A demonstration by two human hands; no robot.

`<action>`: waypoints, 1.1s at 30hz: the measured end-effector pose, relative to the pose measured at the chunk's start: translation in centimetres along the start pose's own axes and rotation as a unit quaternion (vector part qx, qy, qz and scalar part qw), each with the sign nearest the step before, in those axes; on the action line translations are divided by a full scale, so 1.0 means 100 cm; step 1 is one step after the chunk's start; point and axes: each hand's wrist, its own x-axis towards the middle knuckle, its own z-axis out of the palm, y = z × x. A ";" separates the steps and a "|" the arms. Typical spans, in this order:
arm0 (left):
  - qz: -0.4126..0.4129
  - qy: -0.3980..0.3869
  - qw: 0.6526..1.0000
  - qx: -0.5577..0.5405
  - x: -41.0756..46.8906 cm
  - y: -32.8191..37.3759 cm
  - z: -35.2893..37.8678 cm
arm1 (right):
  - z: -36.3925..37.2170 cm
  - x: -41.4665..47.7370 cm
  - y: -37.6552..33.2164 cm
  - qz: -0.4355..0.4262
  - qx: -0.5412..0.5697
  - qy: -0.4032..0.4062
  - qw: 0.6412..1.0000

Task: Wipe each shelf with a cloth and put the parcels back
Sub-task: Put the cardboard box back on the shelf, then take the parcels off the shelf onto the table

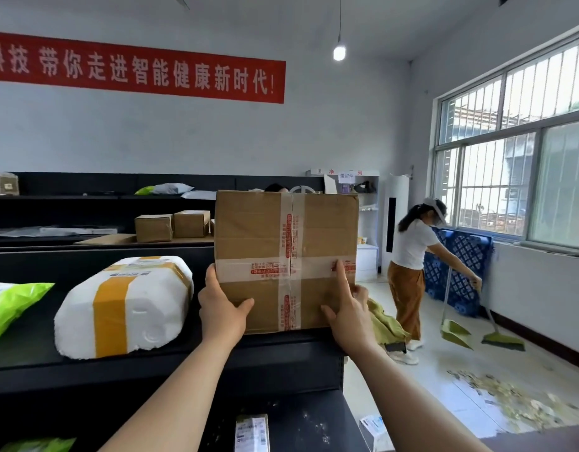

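Observation:
A large taped cardboard box [258, 243] stands upright on the right end of the top black shelf [249, 353]. My left hand [221, 308] grips its lower left edge, thumb on the front face. My right hand [348, 308] holds the lower right part, its index finger straight up along the tape. To the left on the same shelf lies a white foam parcel [125, 308] banded with yellow tape, and a green bag parcel [11, 305] at the far left. A yellowish cloth [384, 321] hangs beyond my right hand.
The lower shelf [301, 422] is dusty and carries a small labelled parcel [252, 432]. More boxes [170, 226] sit on the black shelves behind. A person [412, 272] sweeps with a broom [501, 340] and dustpan [456, 334] on the right, near a litter pile [509, 399].

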 end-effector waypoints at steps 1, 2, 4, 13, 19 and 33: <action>-0.002 0.002 1.000 0.002 0.002 -0.001 0.003 | 0.001 0.003 0.002 -0.003 0.001 -0.001 1.000; -0.005 0.004 1.000 0.005 0.004 -0.002 0.005 | 0.002 0.005 0.004 -0.003 -0.001 -0.002 1.000; -0.012 0.007 1.000 0.012 0.006 -0.002 0.009 | 0.004 0.010 0.008 -0.004 -0.004 -0.005 1.000; -0.038 0.019 0.999 0.030 0.003 0.000 0.017 | 0.006 0.017 0.013 0.005 -0.003 -0.018 1.000; -0.083 -0.004 0.996 0.042 -0.013 0.007 0.011 | 0.004 0.004 0.010 0.023 -0.026 -0.029 0.999; -0.066 -0.001 0.994 0.085 -0.085 -0.017 -0.062 | 0.015 -0.076 -0.033 -0.065 0.034 -0.084 0.994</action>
